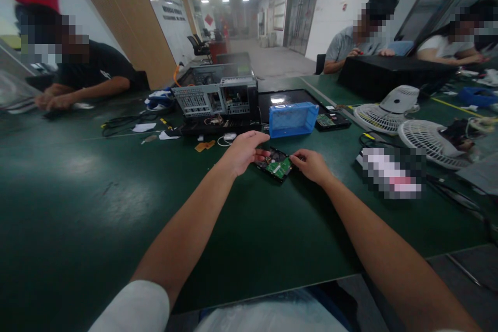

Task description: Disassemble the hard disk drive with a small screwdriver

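A hard drive (277, 167) with its green circuit board facing up is between my two hands, low over the green table or resting on it. My left hand (247, 154) is at the drive's far left side, fingers curled at its edge and one finger stretched out above it. The left fingertips partly cover the drive. My right hand (311, 165) pinches the drive's right corner between thumb and fingers. Just behind the drive stands a blue plastic bin (293, 120), tipped on its side. An opened computer case (216, 94) is behind my left hand.
Another drive-like unit with a circuit board (332, 121) lies right of the bin. Two white fan grilles (383, 114) and dark cables are at the right. Small scraps (204, 146) lie left of my hands. Several people sit around the green table (116, 207), one near a black box (392, 75).
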The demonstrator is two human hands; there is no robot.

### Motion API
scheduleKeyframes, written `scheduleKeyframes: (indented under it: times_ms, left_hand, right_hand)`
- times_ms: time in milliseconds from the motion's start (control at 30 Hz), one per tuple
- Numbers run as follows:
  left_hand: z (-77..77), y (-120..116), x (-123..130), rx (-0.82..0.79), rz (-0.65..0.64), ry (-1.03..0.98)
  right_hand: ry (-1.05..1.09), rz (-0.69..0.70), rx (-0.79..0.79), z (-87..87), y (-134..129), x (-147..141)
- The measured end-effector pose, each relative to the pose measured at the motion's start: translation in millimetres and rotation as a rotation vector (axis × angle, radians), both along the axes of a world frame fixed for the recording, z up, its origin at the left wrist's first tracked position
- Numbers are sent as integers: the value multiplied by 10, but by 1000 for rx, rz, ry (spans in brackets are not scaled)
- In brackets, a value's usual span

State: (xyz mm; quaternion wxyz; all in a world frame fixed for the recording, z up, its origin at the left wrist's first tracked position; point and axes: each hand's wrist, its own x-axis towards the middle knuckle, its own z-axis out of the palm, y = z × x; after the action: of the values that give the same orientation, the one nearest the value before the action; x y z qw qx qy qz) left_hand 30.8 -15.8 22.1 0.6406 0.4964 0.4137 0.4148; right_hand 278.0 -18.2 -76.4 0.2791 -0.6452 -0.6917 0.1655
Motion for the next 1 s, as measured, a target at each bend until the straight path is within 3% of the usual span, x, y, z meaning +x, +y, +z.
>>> scheduleKeyframes:
  times_ms: [800, 1000]
  left_hand:
    - [-9, 29, -30, -99, -103, -152]
    - [-32, 15, -27, -86, -195, -151]
  right_hand:
    - [9, 2, -10, 39, -26, -14]
    - [1, 5, -9, 21, -4, -6]
